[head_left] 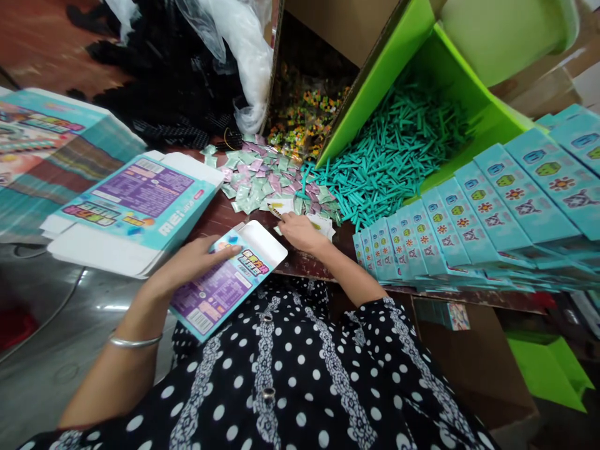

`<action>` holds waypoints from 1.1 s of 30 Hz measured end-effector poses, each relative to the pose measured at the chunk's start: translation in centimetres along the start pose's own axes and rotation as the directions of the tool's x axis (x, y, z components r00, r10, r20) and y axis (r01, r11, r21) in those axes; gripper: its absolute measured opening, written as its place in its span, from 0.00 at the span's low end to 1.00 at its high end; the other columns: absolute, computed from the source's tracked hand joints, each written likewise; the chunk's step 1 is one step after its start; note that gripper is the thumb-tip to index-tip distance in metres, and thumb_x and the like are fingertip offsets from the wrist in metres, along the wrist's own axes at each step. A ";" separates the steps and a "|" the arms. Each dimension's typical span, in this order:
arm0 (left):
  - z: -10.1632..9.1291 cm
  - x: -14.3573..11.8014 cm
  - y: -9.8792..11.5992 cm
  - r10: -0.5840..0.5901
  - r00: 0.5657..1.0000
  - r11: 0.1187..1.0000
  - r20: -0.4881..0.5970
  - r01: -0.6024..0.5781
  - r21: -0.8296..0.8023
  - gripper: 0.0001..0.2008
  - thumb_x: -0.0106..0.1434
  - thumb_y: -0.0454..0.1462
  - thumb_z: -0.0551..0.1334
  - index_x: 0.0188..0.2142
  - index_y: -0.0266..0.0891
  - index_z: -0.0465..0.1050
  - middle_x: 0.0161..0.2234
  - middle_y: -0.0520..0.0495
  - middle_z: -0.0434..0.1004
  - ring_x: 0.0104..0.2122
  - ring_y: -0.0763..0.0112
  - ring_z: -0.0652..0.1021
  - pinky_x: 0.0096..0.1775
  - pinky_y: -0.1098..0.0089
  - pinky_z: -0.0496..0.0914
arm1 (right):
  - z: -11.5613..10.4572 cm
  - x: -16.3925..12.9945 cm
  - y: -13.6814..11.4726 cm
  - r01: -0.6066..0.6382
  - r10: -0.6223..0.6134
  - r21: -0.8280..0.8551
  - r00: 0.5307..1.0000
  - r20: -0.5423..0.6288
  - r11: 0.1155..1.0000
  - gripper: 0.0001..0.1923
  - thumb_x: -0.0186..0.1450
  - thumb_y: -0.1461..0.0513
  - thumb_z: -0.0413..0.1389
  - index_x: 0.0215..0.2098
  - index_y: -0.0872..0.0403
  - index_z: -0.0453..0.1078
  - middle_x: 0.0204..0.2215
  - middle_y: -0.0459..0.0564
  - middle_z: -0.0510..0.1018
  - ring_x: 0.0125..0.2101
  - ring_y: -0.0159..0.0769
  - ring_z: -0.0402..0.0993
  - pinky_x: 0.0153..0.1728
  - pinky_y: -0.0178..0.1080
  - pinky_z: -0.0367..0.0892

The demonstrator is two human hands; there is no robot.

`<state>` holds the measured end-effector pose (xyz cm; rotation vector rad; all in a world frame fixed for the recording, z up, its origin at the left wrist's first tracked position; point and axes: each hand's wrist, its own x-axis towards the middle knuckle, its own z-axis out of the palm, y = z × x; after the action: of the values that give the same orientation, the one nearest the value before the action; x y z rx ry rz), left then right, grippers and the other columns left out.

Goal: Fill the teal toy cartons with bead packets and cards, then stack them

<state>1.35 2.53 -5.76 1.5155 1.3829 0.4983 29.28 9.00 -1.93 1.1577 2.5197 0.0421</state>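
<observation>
My left hand (199, 259) is closed on a light-blue and purple cardboard box (213, 297), thumb lying across its printed face. The box is tilted in front of my body, its white end flap (265, 240) standing open toward the pile. My right hand (300, 232) is at the table's near edge, fingers pinched together; what they hold, if anything, I cannot make out. Beside its fingertips lie white slips with yellow print (284, 205). Just beyond is a heap of small pale-green and pink sachets (255, 175). To its right, short teal sticks (389, 169) spill out in a mound.
A lime-green bin (473, 81) lies tipped behind the sticks. An open carton with bagged colourful bits (309, 119) stands beside it. Rows of blue boxes (478, 219) fill the right. Flat box stacks (140, 194) occupy the left; black items and clear plastic (234, 44) lie behind.
</observation>
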 end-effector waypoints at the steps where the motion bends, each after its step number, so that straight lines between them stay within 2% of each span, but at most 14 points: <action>1: 0.0 0.0 0.0 -0.002 1.000 1.000 -0.007 0.002 0.008 0.36 0.60 0.68 0.66 0.42 0.37 0.84 0.42 0.35 0.90 0.39 0.46 0.86 0.39 0.58 0.75 | 0.2 0.3 0.1 0.006 -0.006 -0.002 1.000 -0.012 1.000 0.20 0.81 0.69 0.44 0.57 0.64 0.78 0.57 0.69 0.79 0.58 0.54 0.74 0.53 0.49 0.74; 4: 0.1 0.0 0.0 0.003 1.000 1.000 -0.025 -0.002 0.016 0.34 0.60 0.68 0.66 0.40 0.38 0.84 0.42 0.34 0.90 0.39 0.45 0.86 0.38 0.58 0.75 | 0.4 1.2 0.3 0.006 -0.006 0.003 0.999 -0.043 1.000 0.21 0.82 0.68 0.43 0.60 0.63 0.76 0.58 0.69 0.79 0.59 0.54 0.74 0.54 0.49 0.74; 7: 0.3 0.0 -0.1 0.026 0.998 1.000 -0.051 -0.027 -0.012 0.33 0.60 0.67 0.67 0.40 0.40 0.84 0.42 0.34 0.90 0.38 0.44 0.86 0.38 0.57 0.75 | 0.0 1.6 0.4 -0.032 0.032 0.020 0.999 -0.020 0.999 0.21 0.81 0.68 0.43 0.61 0.63 0.75 0.59 0.68 0.79 0.60 0.53 0.75 0.55 0.48 0.75; 11: 0.4 0.0 -0.7 0.024 0.998 0.999 -0.062 -0.026 -0.045 0.31 0.60 0.66 0.69 0.40 0.40 0.86 0.42 0.34 0.89 0.38 0.44 0.86 0.39 0.57 0.75 | -0.8 1.4 1.0 -0.029 0.028 0.037 0.999 0.022 0.999 0.18 0.79 0.68 0.49 0.59 0.61 0.76 0.57 0.65 0.80 0.58 0.51 0.78 0.55 0.46 0.75; 15: 0.5 0.3 -1.3 0.030 0.997 0.999 -0.064 -0.032 -0.026 0.30 0.62 0.65 0.69 0.40 0.40 0.86 0.42 0.34 0.89 0.38 0.44 0.86 0.39 0.56 0.75 | -1.5 1.4 1.5 -0.009 0.006 0.054 0.999 0.046 0.998 0.19 0.76 0.69 0.52 0.62 0.58 0.74 0.59 0.63 0.80 0.57 0.50 0.78 0.54 0.45 0.75; 18: 0.5 0.4 -1.4 0.029 0.997 0.999 -0.067 -0.030 -0.016 0.32 0.61 0.66 0.68 0.41 0.40 0.86 0.44 0.33 0.89 0.40 0.42 0.86 0.41 0.55 0.75 | -1.4 1.9 1.2 -0.007 0.001 0.079 0.998 0.068 0.997 0.17 0.74 0.69 0.53 0.58 0.59 0.77 0.57 0.63 0.81 0.57 0.51 0.79 0.55 0.45 0.74; 22: 0.5 0.2 -1.2 0.018 0.998 0.999 -0.059 -0.020 -0.042 0.35 0.61 0.68 0.68 0.44 0.39 0.86 0.46 0.34 0.90 0.42 0.41 0.87 0.42 0.55 0.77 | -1.0 2.4 1.1 -0.041 0.046 0.150 0.999 -0.028 0.988 0.14 0.71 0.69 0.56 0.52 0.59 0.78 0.56 0.65 0.82 0.56 0.51 0.79 0.54 0.45 0.73; 25: 0.3 -0.1 -1.0 0.006 0.998 0.997 -0.062 -0.011 -0.077 0.36 0.60 0.68 0.69 0.48 0.40 0.87 0.47 0.37 0.91 0.44 0.42 0.87 0.43 0.57 0.78 | -1.7 2.1 2.5 -0.105 0.130 0.208 0.985 -0.111 0.973 0.11 0.71 0.66 0.55 0.49 0.59 0.76 0.50 0.63 0.83 0.49 0.48 0.80 0.50 0.45 0.73; 27: 0.3 -0.3 -0.8 0.005 0.998 0.994 -0.056 -0.011 -0.109 0.36 0.60 0.68 0.70 0.47 0.40 0.87 0.47 0.38 0.91 0.43 0.44 0.87 0.43 0.58 0.79 | -2.7 1.5 3.9 -0.061 0.170 0.443 0.962 -0.213 0.895 0.07 0.68 0.64 0.55 0.43 0.56 0.73 0.42 0.55 0.82 0.42 0.41 0.78 0.46 0.42 0.73; 28: 0.3 -0.4 -0.6 0.001 0.998 0.992 -0.057 -0.009 -0.127 0.36 0.60 0.68 0.70 0.46 0.39 0.87 0.46 0.38 0.91 0.42 0.45 0.87 0.42 0.59 0.79 | -3.3 1.2 4.6 0.022 0.167 0.601 0.952 -0.256 0.799 0.05 0.66 0.63 0.56 0.41 0.54 0.71 0.38 0.50 0.80 0.39 0.38 0.77 0.44 0.40 0.72; 29: 0.3 -0.4 -0.5 -0.008 0.998 0.989 -0.061 -0.001 -0.148 0.35 0.59 0.68 0.71 0.45 0.39 0.87 0.45 0.38 0.91 0.41 0.45 0.87 0.40 0.60 0.79 | -3.9 0.8 5.1 0.123 0.141 0.742 0.949 -0.283 0.659 0.05 0.64 0.62 0.56 0.39 0.53 0.68 0.35 0.46 0.77 0.36 0.35 0.75 0.41 0.38 0.72; 31: 0.3 -0.6 -0.2 -0.027 0.998 0.978 -0.065 0.013 -0.208 0.35 0.58 0.67 0.72 0.46 0.38 0.86 0.45 0.37 0.90 0.40 0.47 0.87 0.38 0.60 0.79 | -4.9 0.0 5.6 0.253 0.010 0.893 0.961 -0.276 0.373 0.08 0.61 0.59 0.57 0.37 0.51 0.65 0.31 0.42 0.73 0.32 0.32 0.72 0.36 0.35 0.71; 32: 0.4 -0.6 0.0 -0.033 0.998 0.969 -0.062 0.017 -0.246 0.35 0.57 0.66 0.73 0.47 0.38 0.86 0.45 0.38 0.90 0.39 0.47 0.86 0.37 0.61 0.79 | -5.2 -0.4 5.6 0.257 -0.084 0.923 0.966 -0.244 0.287 0.09 0.61 0.58 0.57 0.37 0.51 0.64 0.31 0.41 0.72 0.31 0.32 0.71 0.34 0.35 0.70; 33: 0.4 -0.7 0.2 -0.034 0.998 0.959 -0.056 0.017 -0.284 0.36 0.57 0.65 0.74 0.48 0.38 0.85 0.44 0.38 0.90 0.39 0.48 0.86 0.36 0.61 0.79 | -5.5 -0.7 5.5 0.240 -0.180 0.937 0.964 -0.198 0.254 0.09 0.61 0.57 0.58 0.37 0.51 0.64 0.30 0.41 0.72 0.30 0.31 0.70 0.33 0.35 0.69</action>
<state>1.59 1.74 -5.59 1.2574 1.3126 0.7002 31.79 12.78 4.40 1.0738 2.6406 -1.8220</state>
